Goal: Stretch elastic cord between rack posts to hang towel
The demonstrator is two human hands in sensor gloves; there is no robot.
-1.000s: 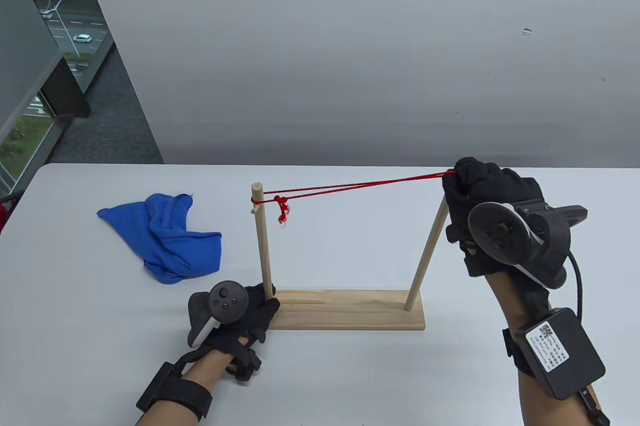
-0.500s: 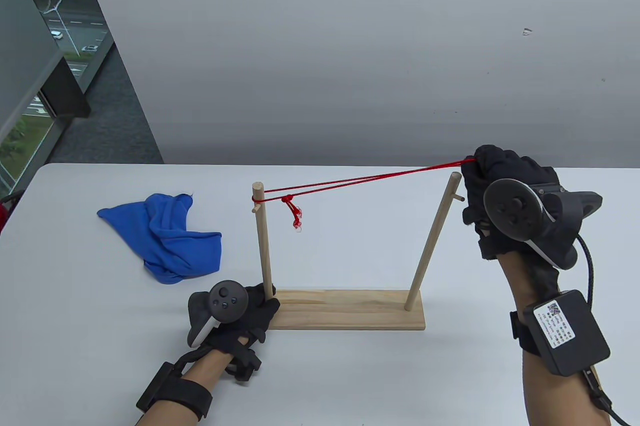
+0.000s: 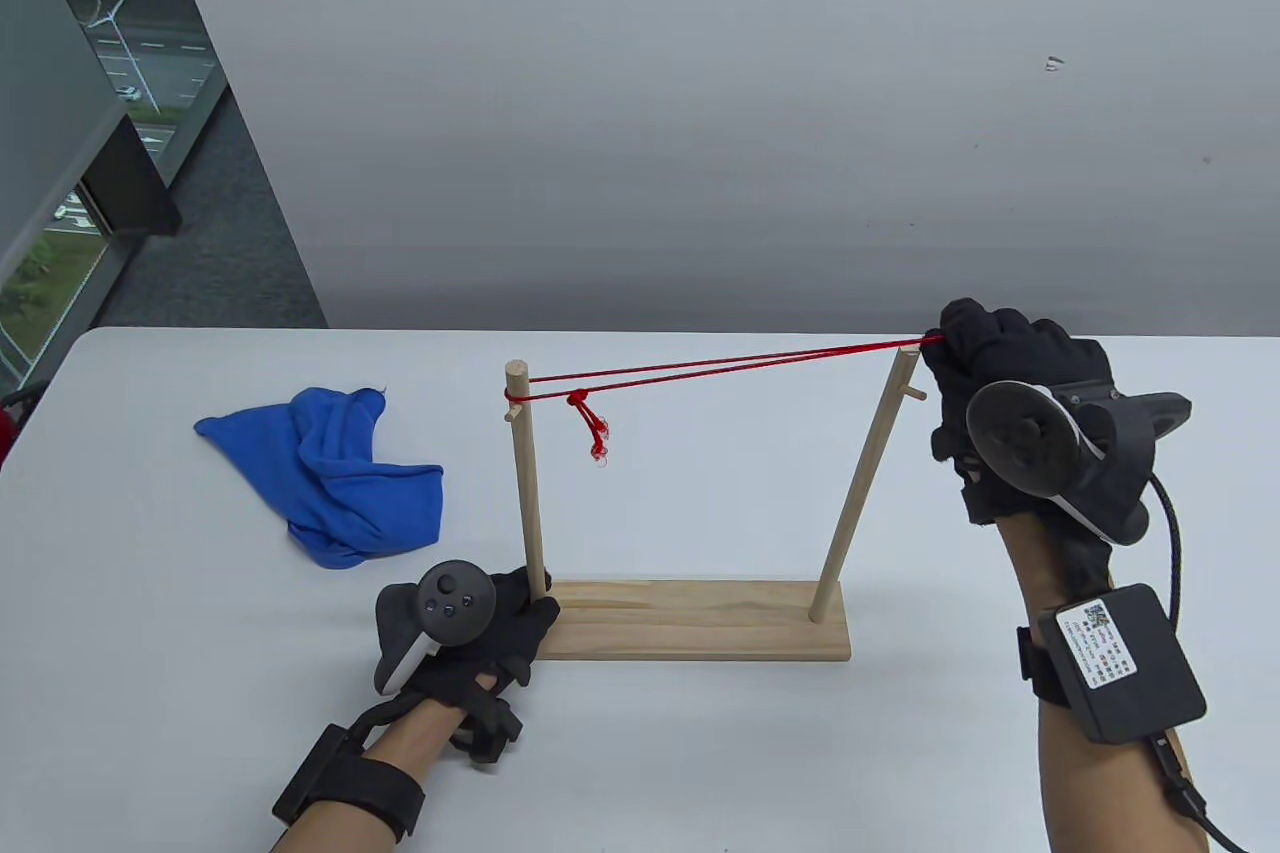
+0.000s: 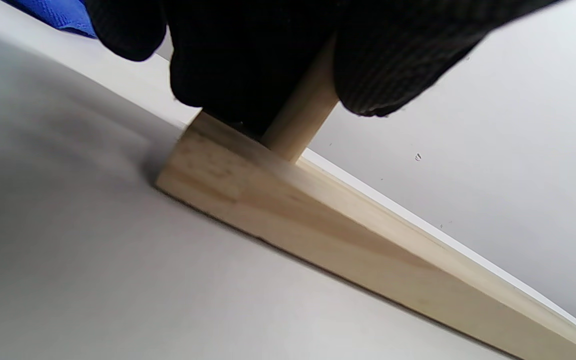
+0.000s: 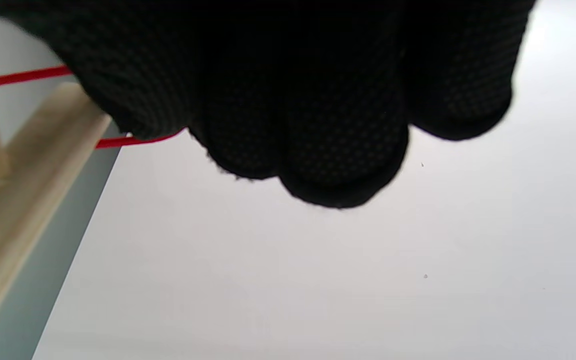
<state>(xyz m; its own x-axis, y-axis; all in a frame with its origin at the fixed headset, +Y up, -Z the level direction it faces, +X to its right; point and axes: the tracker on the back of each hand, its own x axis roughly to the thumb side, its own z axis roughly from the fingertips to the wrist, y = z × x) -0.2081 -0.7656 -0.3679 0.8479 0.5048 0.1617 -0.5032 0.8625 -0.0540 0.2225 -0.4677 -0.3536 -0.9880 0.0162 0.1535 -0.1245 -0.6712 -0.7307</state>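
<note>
Red elastic cord (image 3: 720,365), thin and springy, runs taut from the left wooden post (image 3: 526,483) to the right hand (image 3: 1010,413), whose grip is clamped on its looped end beside the right post (image 3: 862,483). It looks likely to snap back if released. The left hand (image 3: 470,628) grips the left post's foot.

Red cord (image 3: 720,365) taut between posts (image 3: 527,473); blue towel (image 3: 335,473) crumpled.
</note>
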